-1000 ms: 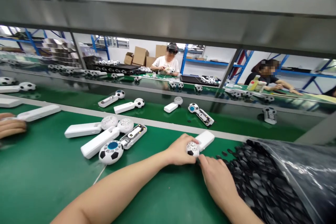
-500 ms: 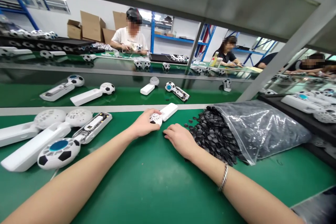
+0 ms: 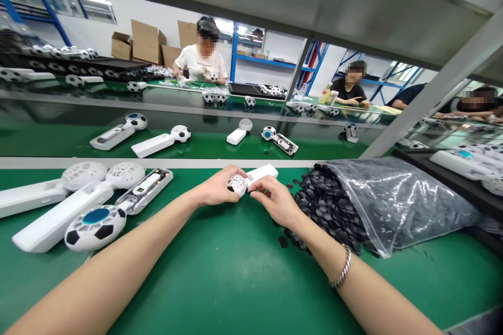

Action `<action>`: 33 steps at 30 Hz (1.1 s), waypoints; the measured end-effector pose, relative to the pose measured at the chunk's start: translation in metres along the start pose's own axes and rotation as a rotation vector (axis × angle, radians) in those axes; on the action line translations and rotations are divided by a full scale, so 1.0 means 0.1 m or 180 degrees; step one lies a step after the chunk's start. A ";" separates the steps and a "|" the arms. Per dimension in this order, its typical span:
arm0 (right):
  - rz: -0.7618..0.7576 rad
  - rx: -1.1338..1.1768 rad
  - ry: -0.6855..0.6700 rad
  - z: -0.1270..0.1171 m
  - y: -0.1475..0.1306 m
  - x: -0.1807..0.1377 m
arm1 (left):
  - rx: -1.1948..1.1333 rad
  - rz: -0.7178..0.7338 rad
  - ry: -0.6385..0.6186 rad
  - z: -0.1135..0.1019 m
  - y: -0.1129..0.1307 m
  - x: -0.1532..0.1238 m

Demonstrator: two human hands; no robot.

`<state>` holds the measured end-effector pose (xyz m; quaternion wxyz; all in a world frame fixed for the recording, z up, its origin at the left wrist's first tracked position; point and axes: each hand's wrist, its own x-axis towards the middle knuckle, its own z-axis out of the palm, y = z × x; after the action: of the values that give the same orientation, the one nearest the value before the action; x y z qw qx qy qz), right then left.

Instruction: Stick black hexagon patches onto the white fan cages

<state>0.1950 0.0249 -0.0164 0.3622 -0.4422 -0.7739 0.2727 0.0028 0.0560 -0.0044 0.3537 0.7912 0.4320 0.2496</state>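
Note:
My left hand (image 3: 220, 186) is wrapped round the ball-shaped head of a white handheld fan (image 3: 262, 172), patterned like a football. The fan's handle points away to the upper right. At the near right side of that head, my right hand (image 3: 275, 200) pinches a small black piece (image 3: 250, 192), mostly hidden by the fingertips. Right of this hand, a heap of black pentagon pieces (image 3: 328, 209) spills from a clear plastic bag (image 3: 404, 204). Left of my left arm lie white fans (image 3: 63, 214), and one with a blue disc (image 3: 95, 225) and an opened handle.
Several fans (image 3: 161, 141) rest on the green strip beyond the pale ledge (image 3: 118, 163). A dark tray of fans (image 3: 463, 162) stands at the right. A slanted post (image 3: 424, 89) and an overhead shelf (image 3: 251, 0) frame the bench. Co-workers (image 3: 202, 60) sit opposite.
My right hand has moved from the edge of the black heap up to the fan head, fingers now pinched. My left hand still holds the fan. The view has shifted slightly.

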 end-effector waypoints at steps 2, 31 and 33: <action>0.0016 0.0172 -0.0001 0.03 -0.01 0.04 | 0.0032 0.0040 0.0005 0.00 0.00 0.00; 0.1101 0.1869 -0.0716 0.16 0.17 0.30 | 0.0125 0.0099 0.0111 0.01 0.01 -0.01; 0.1139 0.1903 -0.0770 0.19 0.20 0.33 | 0.0244 0.0161 0.0153 0.02 0.00 -0.01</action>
<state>0.1781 0.0617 -0.0316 0.3279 -0.4097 -0.6076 0.5962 0.0036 0.0546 -0.0053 0.3062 0.8086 0.4295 0.2606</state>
